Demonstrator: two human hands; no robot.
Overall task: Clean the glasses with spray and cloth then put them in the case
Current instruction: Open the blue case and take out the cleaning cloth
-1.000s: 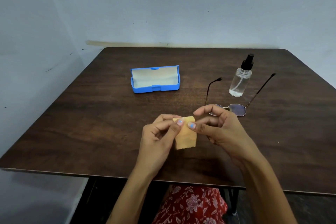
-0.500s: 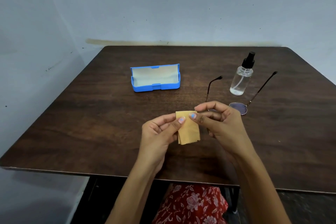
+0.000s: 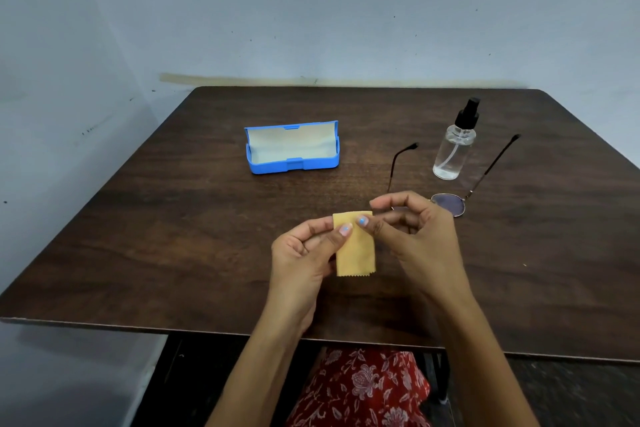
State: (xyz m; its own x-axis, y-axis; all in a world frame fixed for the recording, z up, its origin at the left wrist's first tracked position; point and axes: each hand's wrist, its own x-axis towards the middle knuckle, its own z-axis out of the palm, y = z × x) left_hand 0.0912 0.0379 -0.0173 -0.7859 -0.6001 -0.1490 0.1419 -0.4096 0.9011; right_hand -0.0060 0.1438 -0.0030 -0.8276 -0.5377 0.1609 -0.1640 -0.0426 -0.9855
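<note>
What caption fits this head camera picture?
Both hands, left hand and right hand, pinch a yellow cloth above the table.

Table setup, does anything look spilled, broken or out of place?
Nothing stands out. The spray bottle stands upright, the blue case sits open, the glasses lie flat with arms unfolded, and both hands hold the yellow cloth.

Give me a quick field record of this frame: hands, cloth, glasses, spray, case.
left hand: pinches cloth's top left corner
right hand: pinches cloth's top right corner
cloth: yellow, folded, hanging above table
glasses: on table, temples unfolded, partly hidden behind right hand
spray bottle: upright, between the temples, untouched
case: blue, open, empty, far left of glasses
</note>
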